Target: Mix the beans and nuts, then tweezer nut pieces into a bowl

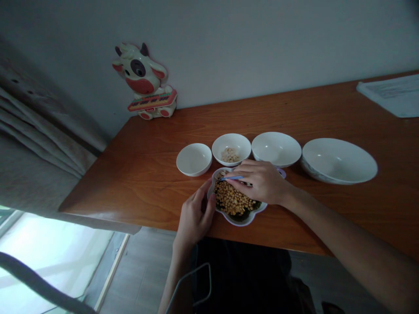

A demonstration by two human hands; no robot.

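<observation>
A scalloped white dish with a pale purple rim (241, 223) lies near the table's front edge. Inside it are many yellow beans (234, 198), with darker green ones at the sides and a few pale pieces at the far left. My left hand (195, 213) grips the dish's left rim between thumb and fingers. Over the dish, my right hand (263, 181) is closed on slim blue tweezers (233, 177), whose tip points left among the pale pieces; part of them is hidden by my fingers. Just behind stands a small white bowl (231, 138) holding pale flat pieces (230, 155).
Along the same row are a small white bowl (194, 159) at the left, a larger bowl (276, 148) and an oval bowl (339, 160) at the right. A cow-shaped toy keyboard (147, 85) stands by the wall. Papers (393, 93) lie at the far right.
</observation>
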